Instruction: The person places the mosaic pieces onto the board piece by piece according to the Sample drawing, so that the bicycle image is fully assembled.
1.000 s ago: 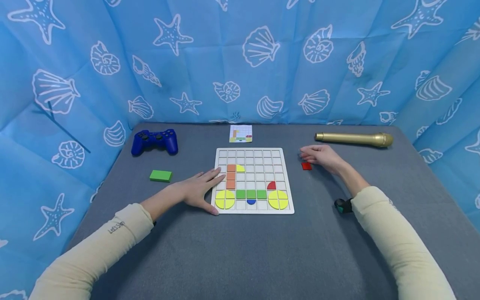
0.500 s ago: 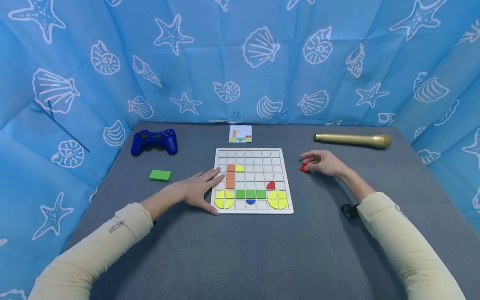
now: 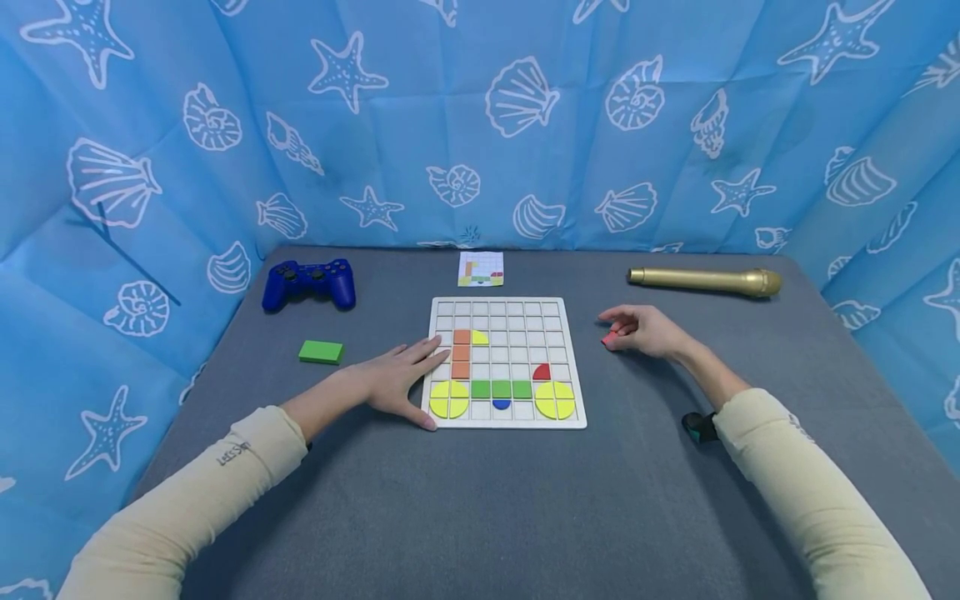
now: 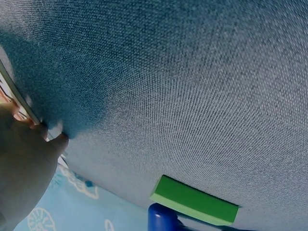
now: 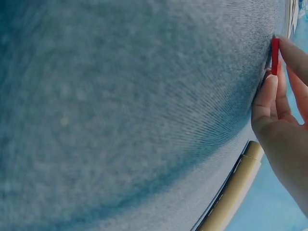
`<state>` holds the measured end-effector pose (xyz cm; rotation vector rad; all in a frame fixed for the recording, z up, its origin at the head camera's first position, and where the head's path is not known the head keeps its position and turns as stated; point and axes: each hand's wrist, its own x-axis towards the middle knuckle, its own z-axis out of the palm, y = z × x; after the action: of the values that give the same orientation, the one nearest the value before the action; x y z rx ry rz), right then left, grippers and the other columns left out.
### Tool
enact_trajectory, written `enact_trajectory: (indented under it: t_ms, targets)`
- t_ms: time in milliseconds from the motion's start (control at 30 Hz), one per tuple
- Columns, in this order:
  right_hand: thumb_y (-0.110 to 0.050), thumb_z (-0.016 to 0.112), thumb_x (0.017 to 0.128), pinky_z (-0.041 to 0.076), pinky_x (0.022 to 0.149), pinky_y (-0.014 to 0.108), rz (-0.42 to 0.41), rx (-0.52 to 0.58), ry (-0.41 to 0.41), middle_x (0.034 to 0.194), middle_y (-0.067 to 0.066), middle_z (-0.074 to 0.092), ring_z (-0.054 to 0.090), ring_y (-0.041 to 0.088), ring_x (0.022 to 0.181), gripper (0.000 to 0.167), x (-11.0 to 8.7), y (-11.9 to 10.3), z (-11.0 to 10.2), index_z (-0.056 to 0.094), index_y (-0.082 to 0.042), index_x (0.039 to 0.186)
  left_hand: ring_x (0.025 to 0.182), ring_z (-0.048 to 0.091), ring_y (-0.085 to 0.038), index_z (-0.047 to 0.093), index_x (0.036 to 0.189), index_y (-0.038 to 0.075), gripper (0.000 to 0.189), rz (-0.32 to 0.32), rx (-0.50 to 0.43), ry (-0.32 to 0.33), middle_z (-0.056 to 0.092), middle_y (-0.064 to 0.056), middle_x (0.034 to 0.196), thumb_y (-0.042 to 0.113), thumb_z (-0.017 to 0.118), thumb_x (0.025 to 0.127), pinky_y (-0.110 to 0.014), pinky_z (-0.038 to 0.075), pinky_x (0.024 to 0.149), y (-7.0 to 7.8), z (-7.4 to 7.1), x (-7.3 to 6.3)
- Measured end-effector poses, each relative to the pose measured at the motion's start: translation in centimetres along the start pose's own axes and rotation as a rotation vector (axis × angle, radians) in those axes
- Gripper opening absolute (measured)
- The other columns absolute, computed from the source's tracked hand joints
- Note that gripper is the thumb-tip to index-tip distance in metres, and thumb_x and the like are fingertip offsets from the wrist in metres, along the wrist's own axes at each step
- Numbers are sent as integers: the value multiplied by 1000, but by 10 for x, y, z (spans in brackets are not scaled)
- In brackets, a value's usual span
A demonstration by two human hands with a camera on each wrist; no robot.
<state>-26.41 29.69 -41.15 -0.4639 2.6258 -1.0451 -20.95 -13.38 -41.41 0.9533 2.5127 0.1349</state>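
Note:
A white grid board [image 3: 527, 318] lies in the middle of the table, carrying orange and green squares, yellow quarter rounds, a red quarter round [image 3: 542, 372] and a small blue half round [image 3: 502, 404]. My left hand [image 3: 393, 379] rests on the board's left edge, fingers spread. To the right of the board, my right hand [image 3: 647, 330] pinches a small red tile [image 3: 610, 338] between thumb and fingers. The right wrist view has this red tile [image 5: 275, 57] edge-on at the fingertips, close to the tablecloth.
A printed pattern card [image 3: 481, 269] lies behind the board. A blue game controller [image 3: 309, 283] and a green block [image 3: 321, 352] are on the left. The gold microphone [image 3: 705, 280] lies behind my right hand. A blue shell-print curtain [image 3: 480, 125] closes off the back and sides.
My right hand came down onto the red tile, and now its fingers pinch it with the tile tilted up. My left hand has stayed on the board's edge.

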Motion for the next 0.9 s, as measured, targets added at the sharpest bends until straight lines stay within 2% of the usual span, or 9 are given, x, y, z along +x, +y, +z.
enact_trajectory:
  t_ms: [200, 400, 500, 667, 767, 900]
  targets:
    - [-6, 68, 88, 41, 63, 29, 69, -35, 25, 90, 12, 57, 50, 21, 76, 38, -1, 0, -2, 58, 6, 123, 144, -2, -24, 5, 155, 17, 116, 0, 3, 2, -6, -9, 159, 77, 59, 72, -50, 8, 112, 1, -1, 0]
    - [-12, 63, 93, 51, 66, 30, 139, -3, 62, 89, 11, 67, 60, 19, 77, 29, -5, -2, -4, 62, 6, 116, 144, -2, -24, 5, 155, 17, 116, 3, 7, 6, -5, -9, 159, 77, 59, 72, -50, 9, 112, 1, -2, 1]
    - [-11, 61, 94, 54, 70, 31, 165, 70, 70, 94, 14, 68, 64, 18, 81, 30, -8, -5, -4, 61, 8, 117, 144, -3, -23, 4, 155, 18, 116, -8, 13, -6, -6, -8, 159, 78, 58, 72, -49, 9, 112, 1, -2, 1]
    - [-11, 62, 94, 54, 76, 33, 227, 264, 36, 108, 22, 64, 66, 19, 88, 37, -11, -13, 0, 56, 9, 125, 144, -3, -22, 3, 155, 19, 116, -25, 24, -21, -7, -7, 159, 79, 57, 72, -48, 9, 113, 1, -1, 1]
    - [-14, 64, 93, 53, 79, 33, 258, 313, 16, 113, 22, 63, 65, 20, 91, 40, -13, -21, 5, 56, 6, 127, 144, -2, -22, 3, 155, 19, 116, -27, 23, -19, -7, -6, 159, 79, 57, 72, -47, 9, 113, 0, 0, 2]
    - [-16, 65, 92, 53, 78, 32, 289, 334, -2, 111, 19, 65, 64, 18, 90, 40, -14, -30, 14, 58, 5, 125, 144, -1, -23, 4, 155, 19, 116, -22, 18, -12, -6, -7, 159, 79, 57, 71, -47, 9, 113, -2, 2, 3]
